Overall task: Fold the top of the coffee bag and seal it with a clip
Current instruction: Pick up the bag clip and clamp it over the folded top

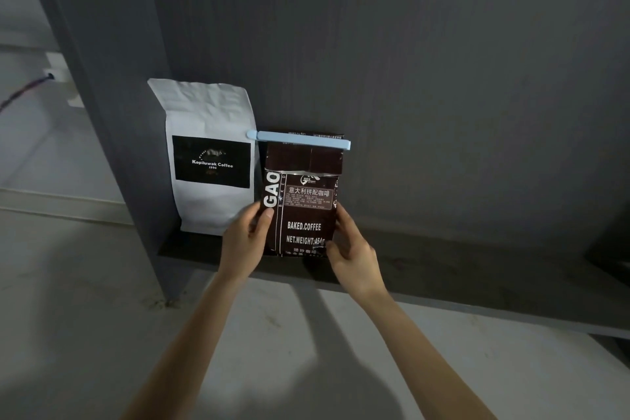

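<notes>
a dark grey shelf unit [443, 44], seen from above and in front, with its low ledge [477, 259] carrying two bags upright against the back panel. the white coffee bag [208, 160] stands at the left, its top unfolded; just beside it on the right is the dark brown coffee bag [303, 201], its top already folded over and a pale blue clip [300, 140] clamped straight across the fold, so the sealing itself looks complete. the left hand [245, 239] is closed on the brown bag's lower left edge, thumb on the front face; the right hand [351, 249] grips the lower right edge, fingers curled round the side. the step in hand appears to be setting the sealed bag in place. to do it well, both hands should stay low on the body of the bag, well clear of the clip, press the base flat on the ledge, and let go evenly so the bag does not tip onto its white neighbour.
</notes>
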Demonstrator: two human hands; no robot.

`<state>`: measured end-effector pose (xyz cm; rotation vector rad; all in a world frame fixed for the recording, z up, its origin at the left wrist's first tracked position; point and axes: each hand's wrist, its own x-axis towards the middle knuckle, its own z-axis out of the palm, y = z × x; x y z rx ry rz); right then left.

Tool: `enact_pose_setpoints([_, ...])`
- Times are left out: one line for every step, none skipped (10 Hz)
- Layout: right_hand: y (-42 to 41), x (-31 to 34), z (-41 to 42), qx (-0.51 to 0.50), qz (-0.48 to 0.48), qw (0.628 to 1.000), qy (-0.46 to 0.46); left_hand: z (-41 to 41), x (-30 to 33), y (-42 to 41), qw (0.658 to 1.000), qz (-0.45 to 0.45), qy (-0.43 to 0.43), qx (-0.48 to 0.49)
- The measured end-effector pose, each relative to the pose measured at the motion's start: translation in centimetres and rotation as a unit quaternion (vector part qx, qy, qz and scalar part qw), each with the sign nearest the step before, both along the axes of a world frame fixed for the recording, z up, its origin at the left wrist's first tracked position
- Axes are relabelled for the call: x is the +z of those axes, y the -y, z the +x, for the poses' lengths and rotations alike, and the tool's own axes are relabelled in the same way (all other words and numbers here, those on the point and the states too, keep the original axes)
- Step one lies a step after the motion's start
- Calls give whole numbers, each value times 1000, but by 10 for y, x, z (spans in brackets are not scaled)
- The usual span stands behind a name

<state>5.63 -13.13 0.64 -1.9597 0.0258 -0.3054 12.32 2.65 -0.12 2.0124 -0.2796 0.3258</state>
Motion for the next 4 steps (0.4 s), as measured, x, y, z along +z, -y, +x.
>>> enact_pose_setpoints([2,1,-1,13,-9,1000,-8,-1,0,2,1000,-19,-11,-9])
enact_pose_setpoints([2,6,-5,19,-20,1000,-10,-4,2,2,999,-18,-22,-15])
enact_pose_setpoints([5,19,-13,18,-44,999,-14,-9,2,1,999,13,-26,-24])
enact_pose_setpoints([9,27,-21,10,-61,998,-18,-15,6,1,1000,23,-3,-16])
